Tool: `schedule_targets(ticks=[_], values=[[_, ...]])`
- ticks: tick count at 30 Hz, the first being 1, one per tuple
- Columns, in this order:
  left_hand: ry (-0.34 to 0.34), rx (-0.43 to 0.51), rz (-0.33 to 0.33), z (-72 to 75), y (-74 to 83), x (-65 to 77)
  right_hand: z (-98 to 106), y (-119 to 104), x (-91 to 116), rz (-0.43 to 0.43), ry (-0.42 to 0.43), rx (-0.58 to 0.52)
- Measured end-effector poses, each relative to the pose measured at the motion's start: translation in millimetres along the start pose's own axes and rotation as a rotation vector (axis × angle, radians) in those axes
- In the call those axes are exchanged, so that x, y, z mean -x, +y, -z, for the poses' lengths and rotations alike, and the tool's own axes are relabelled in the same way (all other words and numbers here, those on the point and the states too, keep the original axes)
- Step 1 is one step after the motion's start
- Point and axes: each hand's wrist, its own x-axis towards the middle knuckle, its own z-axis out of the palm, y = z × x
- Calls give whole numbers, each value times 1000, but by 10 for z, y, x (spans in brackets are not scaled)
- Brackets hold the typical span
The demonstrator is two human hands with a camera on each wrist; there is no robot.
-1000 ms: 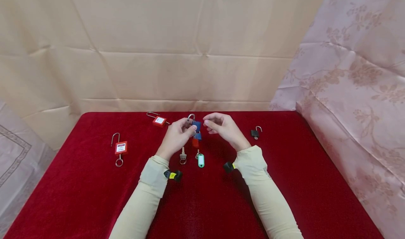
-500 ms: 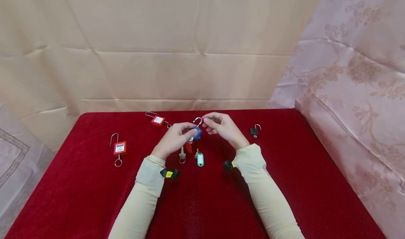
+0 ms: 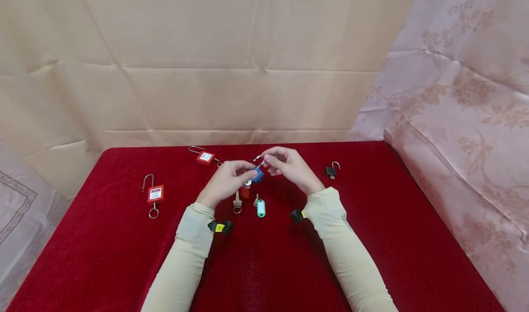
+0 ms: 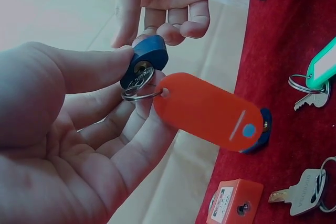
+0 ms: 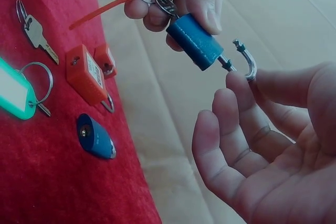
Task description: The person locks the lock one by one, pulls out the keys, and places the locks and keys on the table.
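My left hand [image 3: 227,182] pinches a small blue padlock [image 5: 195,41] by its body, thumb on one side and fingers on the other. A key [image 5: 167,6] sits in its keyhole, and from the key's ring hangs an orange tag [image 4: 210,111]. The padlock's silver shackle [image 5: 250,65] is unlocked, its free notched end swung away from the body. With thumb and forefinger my right hand [image 3: 291,167] pinches the bend of this shackle; its other fingers are loosely bent. Both hands are raised over the far middle of the table.
A second blue padlock [image 5: 94,139] stands on the red cloth [image 3: 256,266] under the hands. Two unlocked red padlocks [image 3: 155,194] lie left, an unlocked black padlock [image 3: 330,171] right. Nearer are a loose key [image 3: 237,201] and a key with a green tag [image 3: 261,208].
The left hand has lowered the blue padlock slightly and tilted its shackle toward the right hand. The right hand, apart from it a second ago, now grips the shackle, which has turned.
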Motion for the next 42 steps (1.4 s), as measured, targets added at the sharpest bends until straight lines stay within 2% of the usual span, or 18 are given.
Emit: schedule_targets(ticks=[9,17,23,35,42], values=[[8,3,18,17,-1,6,-24,-14,-16,10,-5,-6],[33,1,10,35,11,24,-48,-11,-29,20,-8,-9],[21,17,6,29,13,13,-25,-14,-14,0,13,5],[59,43,-8,48,49,15,11,-36,8,5,7,24],[47,110,14,39,79,13,47,-26,24,-7,-4,42]])
